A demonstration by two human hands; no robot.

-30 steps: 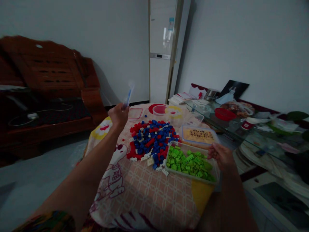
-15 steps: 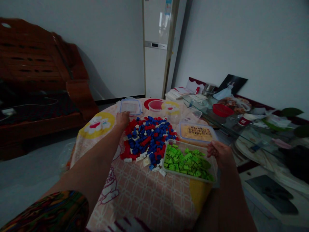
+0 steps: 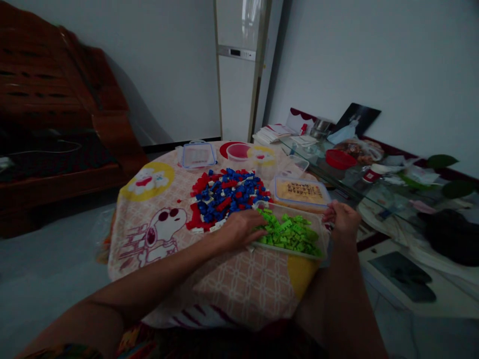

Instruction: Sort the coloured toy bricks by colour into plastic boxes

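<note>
Green bricks (image 3: 294, 232), heaped in a clear rectangular tray (image 3: 322, 242) at the near right part of a round table draped with a printed cloth (image 3: 239, 281). The left hand (image 3: 241, 229) reaches across to the left end of the tray, palm down, its fingers bent and lying close together over the edge beside the bricks; whether they pinch the wall or a brick cannot be told. The right hand (image 3: 342, 218) is at the far right corner of the tray, fingers curled inward at the rim; whether they pinch the rim cannot be made out.

Just left of the tray, and beyond the left hand, spreads a pile of red, blue and white bricks (image 3: 228, 194); 1 red piece (image 3: 179, 201) lies apart from it on the cloth. Directly behind the tray is a box with a blue-edged lid (image 3: 301, 192) bearing dark lettering. Farther back lie a clear lid with a blue border (image 3: 198, 155) and a round pink container (image 3: 238, 151). At right, a glass-topped stand (image 3: 396, 199) carries a red bowl (image 3: 340, 158) and a paper cup (image 3: 374, 173). At left stands a wooden bench (image 3: 41, 99).
</note>
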